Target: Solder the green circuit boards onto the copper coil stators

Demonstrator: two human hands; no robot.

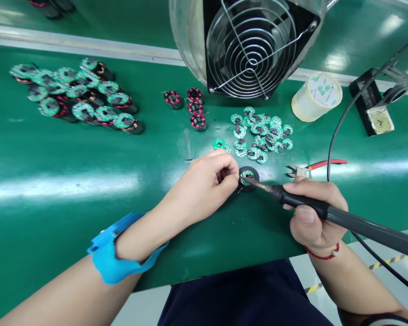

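Note:
My right hand (318,210) is wrapped round a black soldering iron (301,201), whose tip rests on or just over a small round green circuit board (246,177). The board sits in a black round holder (255,185) near the table's front. My left hand (212,181) is closed in a pinch at the board's left edge; what its fingers hold is too small to make out. Beyond the holder lies a loose pile of ring-shaped green boards (263,131). Red-handled cutters (318,166) lie just beyond my right hand.
A fan (251,59) with a wire guard stands at the back. Several coils with boards (83,97) fill the back left; red-black coils (197,121) stand centrally. A tape roll (316,97) and iron stand (367,102) are at right. A cable (336,122) loops past my right hand.

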